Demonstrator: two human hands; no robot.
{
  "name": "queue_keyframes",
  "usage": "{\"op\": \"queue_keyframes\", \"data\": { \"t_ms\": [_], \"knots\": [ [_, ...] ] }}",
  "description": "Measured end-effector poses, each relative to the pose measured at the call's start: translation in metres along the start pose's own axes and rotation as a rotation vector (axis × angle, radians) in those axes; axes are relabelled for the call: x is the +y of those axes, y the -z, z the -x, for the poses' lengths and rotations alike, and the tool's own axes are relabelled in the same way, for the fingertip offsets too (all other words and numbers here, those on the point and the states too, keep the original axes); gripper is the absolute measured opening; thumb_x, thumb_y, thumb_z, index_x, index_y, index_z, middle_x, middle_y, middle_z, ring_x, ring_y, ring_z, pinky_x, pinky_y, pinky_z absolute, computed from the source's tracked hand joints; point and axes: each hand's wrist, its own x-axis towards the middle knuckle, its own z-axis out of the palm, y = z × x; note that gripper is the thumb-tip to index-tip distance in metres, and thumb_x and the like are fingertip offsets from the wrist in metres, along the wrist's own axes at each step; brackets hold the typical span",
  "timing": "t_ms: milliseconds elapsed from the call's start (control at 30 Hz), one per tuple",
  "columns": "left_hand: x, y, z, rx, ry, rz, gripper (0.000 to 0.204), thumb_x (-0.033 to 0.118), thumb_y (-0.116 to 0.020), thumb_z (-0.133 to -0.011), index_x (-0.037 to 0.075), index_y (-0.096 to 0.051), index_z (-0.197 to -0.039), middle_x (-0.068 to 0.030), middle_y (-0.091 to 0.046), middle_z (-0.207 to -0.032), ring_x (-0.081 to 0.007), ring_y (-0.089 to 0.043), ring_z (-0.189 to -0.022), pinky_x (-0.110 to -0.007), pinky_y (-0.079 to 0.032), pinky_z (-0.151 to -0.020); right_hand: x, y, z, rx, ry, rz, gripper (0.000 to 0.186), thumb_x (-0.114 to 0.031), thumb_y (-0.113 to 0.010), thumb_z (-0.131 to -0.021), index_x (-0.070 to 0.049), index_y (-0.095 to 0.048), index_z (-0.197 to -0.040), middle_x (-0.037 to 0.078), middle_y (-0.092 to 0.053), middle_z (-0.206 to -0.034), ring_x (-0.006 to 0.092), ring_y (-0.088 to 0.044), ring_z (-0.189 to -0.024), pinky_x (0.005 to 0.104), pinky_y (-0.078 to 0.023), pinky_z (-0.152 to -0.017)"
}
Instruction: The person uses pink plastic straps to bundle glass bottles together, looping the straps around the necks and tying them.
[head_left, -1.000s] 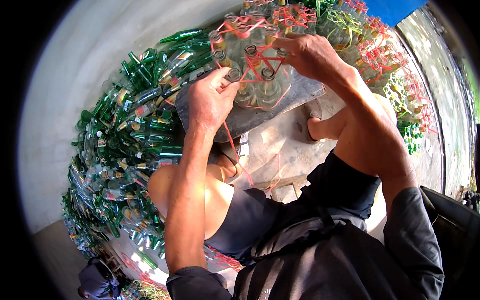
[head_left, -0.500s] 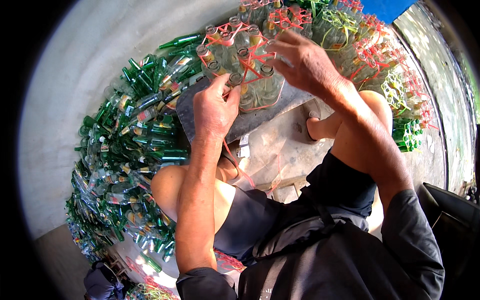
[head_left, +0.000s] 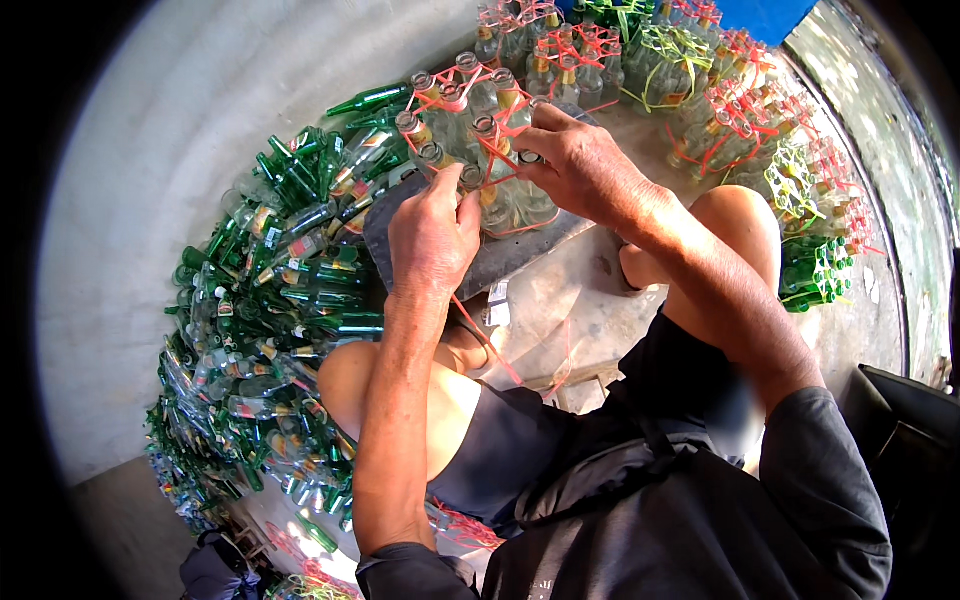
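A cluster of clear glass bottles stands upright on a dark slab in front of me. Red plastic strap laces between the bottle necks, and a loose length of it hangs below my left hand. My left hand is closed, thumb and forefinger pinching the strap beside the nearest bottle neck. With fingers curled at the cluster's right side, my right hand grips the strap by another neck. Its fingertips partly hide the bottles there.
A large heap of green and clear bottles lies left, against a pale wall. Several strapped bundles stand at the far right, with green bottles nearer. A dark box-like object is at the right edge.
My right hand has come down and left, from above the cluster's right side to the near necks. My left hand stays at the nearest neck. The view has shifted slightly.
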Motion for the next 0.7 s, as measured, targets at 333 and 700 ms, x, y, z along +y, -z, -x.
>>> {"op": "queue_keyframes", "data": {
  "t_ms": [333,700],
  "knots": [
    [0.023,0.024,-0.019,-0.204,-0.033,-0.332,0.033,0.017,-0.072,-0.091,0.001,-0.072,-0.12,-0.0259,-0.074,-0.09,-0.0442,-0.074,-0.089,-0.053,-0.058,-0.079,0.002,0.0,0.002,0.066,0.089,-0.002,0.03,-0.012,-0.079,-0.086,-0.006,-0.07,-0.114,0.015,-0.061,-0.106,0.0402,-0.068,-0.094,0.0478,-0.056,-0.077],
    [0.043,0.041,-0.047,-0.369,-0.211,-0.626,0.015,0.013,-0.067,-0.087,0.0,-0.072,-0.094,-0.0248,-0.073,-0.098,-0.0462,-0.07,-0.097,-0.056,-0.057,-0.086,0.011,-0.014,0.005,0.087,0.09,0.05,0.028,-0.015,-0.078,-0.088,-0.006,-0.071,-0.114,0.013,-0.062,-0.106,0.0361,-0.07,-0.094,0.046,-0.057,-0.079]
  ]
}}
